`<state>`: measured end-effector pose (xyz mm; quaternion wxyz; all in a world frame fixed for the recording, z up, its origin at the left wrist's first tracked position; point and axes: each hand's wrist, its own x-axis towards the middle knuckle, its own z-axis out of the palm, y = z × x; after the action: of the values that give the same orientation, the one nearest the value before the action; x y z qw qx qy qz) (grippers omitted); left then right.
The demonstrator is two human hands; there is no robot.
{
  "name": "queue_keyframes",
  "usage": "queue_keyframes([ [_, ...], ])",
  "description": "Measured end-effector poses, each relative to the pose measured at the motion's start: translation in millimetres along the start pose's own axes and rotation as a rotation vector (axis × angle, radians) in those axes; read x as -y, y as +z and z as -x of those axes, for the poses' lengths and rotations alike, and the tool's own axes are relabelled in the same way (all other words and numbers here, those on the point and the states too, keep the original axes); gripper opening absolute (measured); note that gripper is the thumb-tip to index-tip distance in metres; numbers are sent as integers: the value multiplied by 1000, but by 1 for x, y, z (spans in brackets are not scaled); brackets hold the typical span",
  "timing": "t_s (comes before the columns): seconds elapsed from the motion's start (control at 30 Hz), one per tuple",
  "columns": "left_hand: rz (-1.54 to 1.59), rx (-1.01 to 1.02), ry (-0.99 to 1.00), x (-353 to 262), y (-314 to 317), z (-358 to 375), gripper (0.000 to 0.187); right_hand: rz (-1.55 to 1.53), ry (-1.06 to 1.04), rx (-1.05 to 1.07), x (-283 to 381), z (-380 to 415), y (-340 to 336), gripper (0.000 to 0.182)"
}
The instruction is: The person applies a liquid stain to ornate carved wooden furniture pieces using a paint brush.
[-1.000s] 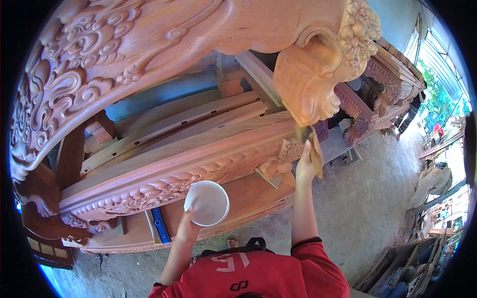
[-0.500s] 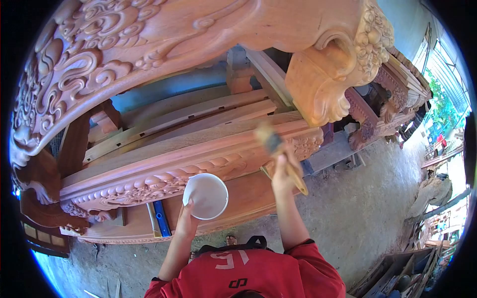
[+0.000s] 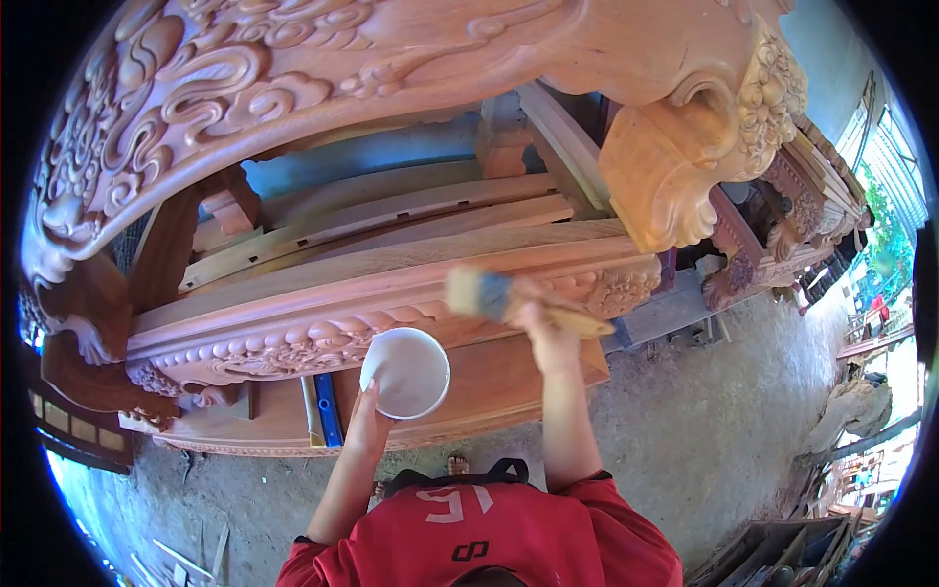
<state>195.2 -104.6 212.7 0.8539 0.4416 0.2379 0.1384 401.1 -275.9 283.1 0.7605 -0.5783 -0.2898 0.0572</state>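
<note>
Bare concrete floor (image 3: 704, 411) fills the lower right of the frame, littered at its edges with offcuts and boards too small and warped by the lens to name

Nearest the camera, at the bottom centre, is the person's red shirt (image 3: 489, 538) with pale digits on it. From there both forearms reach up into the middle of the frame. The left hand (image 3: 370, 423) cups a white bowl (image 3: 405, 372) from below, level and close to the body, mouth up, apparently so the brush can reach it easily. Its fingers lie behind the bowl's wall, so their spread cannot be made out, and the bowl's inside reads only as white, with any liquid impossible to tell

Just right of the bowl and higher, the right hand (image 3: 544, 333) has its fingers closed round the pale handle of a paintbrush (image 3: 499, 298). The brush lies almost level, bristles pointing left, above the bowl's rim and not touching it. Motion blurs it, so the exact grip is unclear

Behind both hands runs a long carved rail (image 3: 323, 333), lying on flat planks (image 3: 489, 386), with a blue strip (image 3: 327, 411) partly tucked under it

Farthest up, a heavily carved arch (image 3: 245, 98) ends in a claw-like foot (image 3: 675, 186), cut off by the frame's top
</note>
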Motion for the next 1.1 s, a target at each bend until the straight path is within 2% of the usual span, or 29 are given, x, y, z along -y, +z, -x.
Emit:
queue_keyframes([
  [0.03,3,-10,5,1,-4,0,52,-132,67,-237,0,-5,-3,34],
  [0.13,4,-9,18,-1,-10,4,52,39,-5,-286,10,-16,-41,31],
  [0.2,1,-6,26,-4,-14,7,53,527,-203,-471,14,-17,-53,30],
  [0.23,-3,-26,27,-5,-15,9,53,525,-199,-463,12,-18,-49,30],
  [0.3,-7,-50,26,-6,-19,14,54,744,-583,-766,7,-20,-35,27],
  [0.33,14,-45,16,-7,-22,13,56,742,-586,-764,1,-18,-23,27],
  [0.4,33,-38,9,-7,-25,13,58,885,-534,-534,-22,-7,15,27],
  [0.47,-2,-76,18,-7,-26,12,54,535,-390,-324,-47,13,48,27],
  [0.53,-5,-89,19,-8,-29,13,54,825,-552,-35,-34,33,73,28],
  [0.57,-9,-93,23,-8,-31,14,53,822,-543,-29,-28,36,77,28],
  [0.63,-4,-101,24,-8,-37,15,53,251,-236,229,-22,33,84,27],
  [0.7,1,-105,28,-12,-45,17,52,48,-81,37,-35,21,57,27],
  [0.73,30,-92,30,-14,-49,19,54,104,22,-188,-21,14,50,27],
  [0.77,59,-80,32,-17,-53,20,57,52,-49,-459,-20,8,45,26],
  [0.83,34,-89,45,-23,-62,23,56,728,-512,-650,-17,0,23,22],
  [0.93,-11,-124,25,-36,-74,32,56,875,-590,-719,-11,-8,20,19],
  [1.0,-19,-149,8,-40,-85,35,57,1004,-668,-643,-16,-7,46,16],
  [1.07,20,-156,63,-38,-103,36,57,542,-512,-523,-31,3,98,16],
  [1.1,23,-159,64,-41,-108,39,57,339,-295,-475,-43,14,123,16],
])
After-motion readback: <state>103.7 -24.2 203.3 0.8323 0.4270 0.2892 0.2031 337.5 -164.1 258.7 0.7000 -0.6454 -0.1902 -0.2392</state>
